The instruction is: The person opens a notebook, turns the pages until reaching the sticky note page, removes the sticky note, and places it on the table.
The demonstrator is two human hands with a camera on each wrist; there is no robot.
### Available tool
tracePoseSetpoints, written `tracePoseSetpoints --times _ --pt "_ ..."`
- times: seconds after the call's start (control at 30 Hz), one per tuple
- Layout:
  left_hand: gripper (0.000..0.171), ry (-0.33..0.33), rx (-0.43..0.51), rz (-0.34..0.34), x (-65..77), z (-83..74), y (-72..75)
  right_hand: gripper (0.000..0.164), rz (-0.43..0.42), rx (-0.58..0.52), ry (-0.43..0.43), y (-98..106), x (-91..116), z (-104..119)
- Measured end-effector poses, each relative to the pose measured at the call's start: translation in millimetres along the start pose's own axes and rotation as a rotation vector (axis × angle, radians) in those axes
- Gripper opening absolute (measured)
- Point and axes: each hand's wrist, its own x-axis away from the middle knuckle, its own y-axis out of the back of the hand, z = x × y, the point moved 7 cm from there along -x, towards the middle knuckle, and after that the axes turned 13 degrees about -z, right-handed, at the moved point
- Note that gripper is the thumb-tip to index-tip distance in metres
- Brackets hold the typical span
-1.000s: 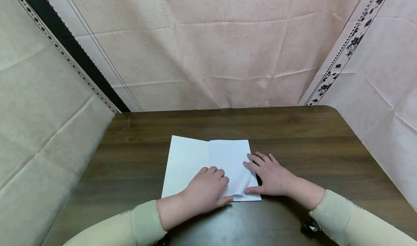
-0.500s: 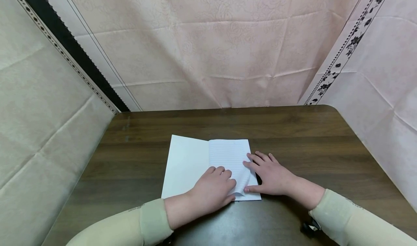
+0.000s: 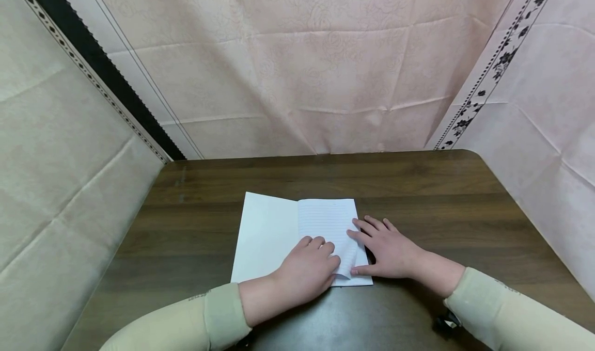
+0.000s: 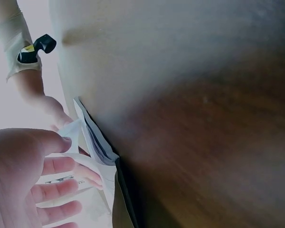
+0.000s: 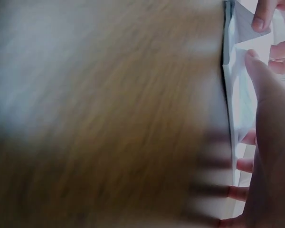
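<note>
An open notebook lies on the table, its blank left side (image 3: pixel 267 232) beside a ruled page (image 3: pixel 325 217). The page's lower right part is lifted and bent over in a curl. My left hand (image 3: pixel 309 268) lies across the lower part of the ruled page with bent fingers. In the right wrist view, the page corner (image 5: pixel 256 38) sits between the left thumb (image 5: pixel 260 19) and fingers. My right hand (image 3: pixel 388 250) spreads its fingers along the notebook's right edge. Its thumb (image 5: pixel 252 57) touches the sheet near the bend.
The dark wooden table (image 3: pixel 223 180) extends around the notebook. Patterned pale cloth (image 3: pixel 325 82) hangs behind it and on both sides. A small black device (image 3: pixel 446 324) is worn at the right wrist, by the sleeve cuff.
My left hand has slid a little to the right across the ruled page, towards the right hand. The right hand and the notebook stay nearly where they were.
</note>
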Motion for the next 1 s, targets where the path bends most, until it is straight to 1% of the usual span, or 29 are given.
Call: tracePoseSetpoints --times 0.17,0.33,0.4,0.5,0.6,0.73,0.83,1.0 --pt "0.017 0.015 -0.005 0.023 -0.5 0.7 -1.5 0.095 -0.014 0.028 0.045 -1.8 2.9 -2.6" --pt "0.013 0.027 -0.015 0.005 -1.1 1.4 -0.6 0.094 -0.047 0.033 0.085 -2.1 5.6 -2.8" --pt "0.013 0.035 -0.023 0.003 -1.4 2.1 -0.5 0.094 -0.045 0.036 0.085 -3.5 6.5 -3.3" --pt "0.015 0.053 -0.034 0.017 -1.9 3.8 -1.8 0.094 -0.040 0.037 0.083 -5.8 8.3 -4.3" --pt "0.016 0.077 -0.038 0.037 -2.2 6.3 -2.9 0.096 -0.034 0.027 0.068 -7.2 10.7 -6.8" --pt "0.018 0.123 -0.014 0.052 -1.8 11.1 -3.8 0.099 -0.044 0.011 0.050 -6.7 13.3 -9.8" --pt "0.018 0.164 0.012 0.045 -0.6 14.6 -2.0 0.100 -0.065 0.008 0.056 -4.5 14.5 -9.3" --pt "0.017 0.215 0.042 0.015 1.1 20.1 4.1 0.098 -0.100 0.012 0.072 -1.5 16.0 -7.5"
